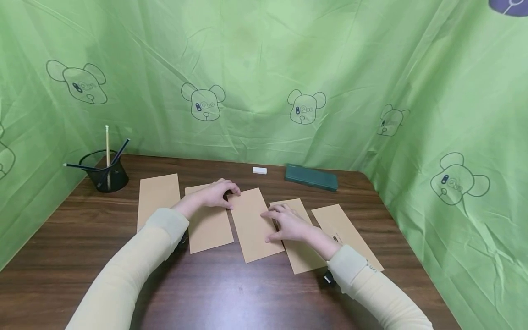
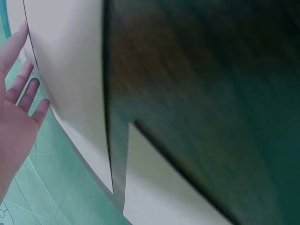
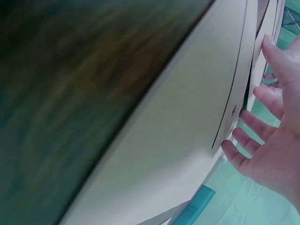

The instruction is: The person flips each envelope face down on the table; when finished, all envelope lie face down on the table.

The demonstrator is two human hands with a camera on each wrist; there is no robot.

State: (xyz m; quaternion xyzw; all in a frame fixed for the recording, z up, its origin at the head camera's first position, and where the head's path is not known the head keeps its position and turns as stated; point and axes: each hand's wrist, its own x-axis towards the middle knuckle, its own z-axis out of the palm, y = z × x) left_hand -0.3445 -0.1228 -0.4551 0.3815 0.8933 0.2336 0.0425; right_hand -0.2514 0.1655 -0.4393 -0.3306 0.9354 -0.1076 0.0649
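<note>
Several brown paper envelopes lie in a row on the table. At the upper left edge of the middle envelope (image 1: 252, 227) is my left hand (image 1: 214, 193), thumb and fingers apart, its palm over the envelope left of it (image 1: 210, 231). My right hand (image 1: 288, 223) reaches the middle envelope's right edge with loosely spread fingers, and it covers part of the envelope to the right (image 1: 304, 257). Both wrist views show relaxed fingers near paper edges, the left hand (image 2: 18, 108) at the left border and the right hand (image 3: 272, 126) at the right.
The far left envelope (image 1: 158, 195) is partly behind the left sleeve; the far right envelope (image 1: 354, 233) carries small dark print. Behind the row are a black mesh pen cup (image 1: 113, 179) with pencils, a white eraser (image 1: 259, 170) and a green case (image 1: 311, 178). Green curtains (image 1: 255, 133) surround the table.
</note>
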